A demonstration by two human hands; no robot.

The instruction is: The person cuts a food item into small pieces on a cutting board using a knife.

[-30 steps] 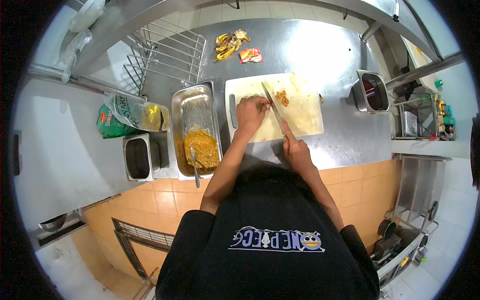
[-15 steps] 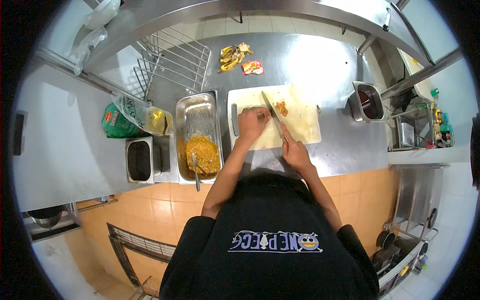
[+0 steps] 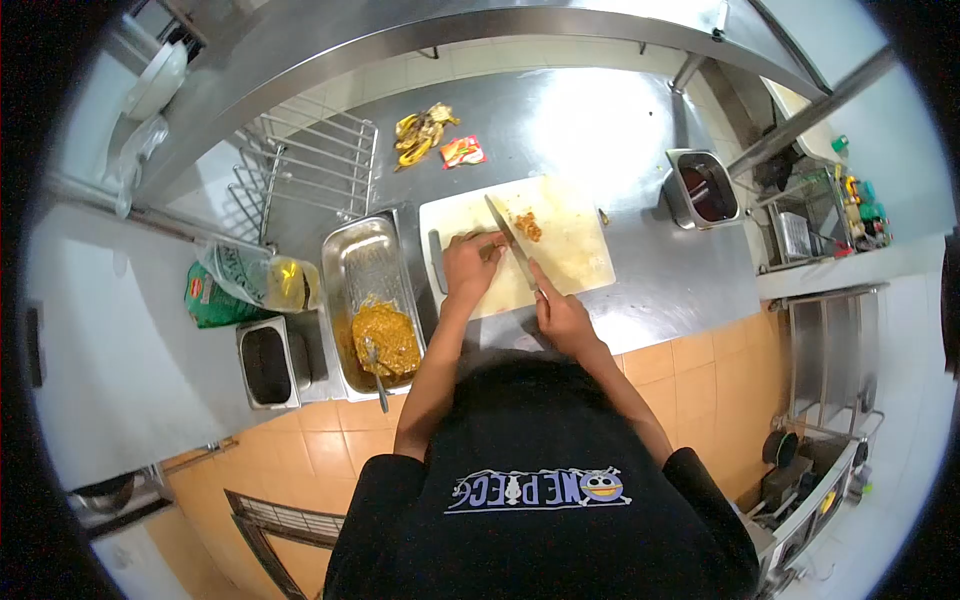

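Observation:
A white cutting board [image 3: 575, 250] lies on the steel table. My right hand [image 3: 564, 318] is closed round the handle of a long knife [image 3: 512, 240], whose blade points up and left over the board. Just left of the blade, my left hand [image 3: 472, 264] is closed, its fingertips pinching something small and brownish that I cannot make out. A little pile of chopped orange-brown pieces [image 3: 528, 227] sits on the board to the right of the blade. Left of the board stands a steel tray [image 3: 362, 240] with orange-brown mash [image 3: 385, 338] and a spoon [image 3: 376, 378] in it.
Banana peels [image 3: 423, 133] and a red packet [image 3: 462, 152] lie behind the board. A wire rack [image 3: 320, 160], a green bag [image 3: 210, 300] and a small steel container [image 3: 268, 362] stand at the left. Another container [image 3: 704, 190] holds dark red contents at the right. An overhead shelf [image 3: 400, 40] spans the back.
The camera view has shifted and tilted, so the table's items appear farther left. Both hands keep nearly the same place on the board, with the knife still beside the left fingertips.

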